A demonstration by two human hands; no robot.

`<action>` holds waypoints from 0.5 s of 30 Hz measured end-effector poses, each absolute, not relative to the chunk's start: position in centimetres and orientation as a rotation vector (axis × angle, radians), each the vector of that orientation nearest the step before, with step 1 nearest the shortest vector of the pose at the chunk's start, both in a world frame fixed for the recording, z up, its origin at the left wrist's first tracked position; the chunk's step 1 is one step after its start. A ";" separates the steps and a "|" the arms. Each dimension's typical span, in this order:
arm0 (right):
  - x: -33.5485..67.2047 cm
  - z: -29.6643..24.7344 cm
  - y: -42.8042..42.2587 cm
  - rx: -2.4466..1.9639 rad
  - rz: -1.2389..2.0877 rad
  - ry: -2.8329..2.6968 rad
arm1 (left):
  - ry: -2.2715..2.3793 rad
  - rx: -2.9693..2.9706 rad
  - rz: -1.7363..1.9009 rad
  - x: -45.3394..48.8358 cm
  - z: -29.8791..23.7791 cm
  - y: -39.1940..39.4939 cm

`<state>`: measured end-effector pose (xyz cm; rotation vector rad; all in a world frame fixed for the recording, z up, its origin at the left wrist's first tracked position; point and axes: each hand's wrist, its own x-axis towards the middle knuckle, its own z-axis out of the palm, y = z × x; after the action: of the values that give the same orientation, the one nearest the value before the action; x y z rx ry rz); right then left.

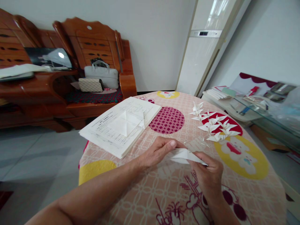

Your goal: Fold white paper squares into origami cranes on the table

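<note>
Both hands hold a folded piece of white paper (185,155) just above the table's patterned cloth (164,193). My left hand (157,152) pinches its left end, thumb on top. My right hand (208,175) is closed on its right, pointed end. Beyond them, at the right, several finished white paper cranes (212,123) lie on the cloth. A stack of printed sheets (122,126) sits at the left of the table with a creased white square (126,122) on top.
A wooden armchair (93,62) with a white bag (102,76) and a quilted purse (91,85) stands behind the table. A tall white air conditioner (203,47) is in the corner. A glass-topped stand (257,106) with papers is at the right.
</note>
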<state>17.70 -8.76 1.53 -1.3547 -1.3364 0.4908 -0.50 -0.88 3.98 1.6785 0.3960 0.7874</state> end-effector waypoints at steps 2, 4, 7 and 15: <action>17.9 1.5 -8.6 -1.332 0.630 -1.334 | 0.445 1.547 0.736 -0.5 4.1 -0.8; 18.0 1.3 -8.5 -1.309 0.751 -1.317 | 0.469 1.497 0.708 -0.5 4.1 -0.9; 18.0 0.9 -8.3 -1.285 0.854 -1.272 | 0.509 1.502 0.700 -0.2 4.1 -1.2; 18.3 -1.0 -8.2 -1.271 0.953 -1.162 | 0.577 1.697 0.850 0.3 4.3 -1.9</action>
<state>18.31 -8.24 -0.98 -1.2709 -1.1617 0.9532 0.30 -1.93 4.26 1.6975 0.5770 0.8504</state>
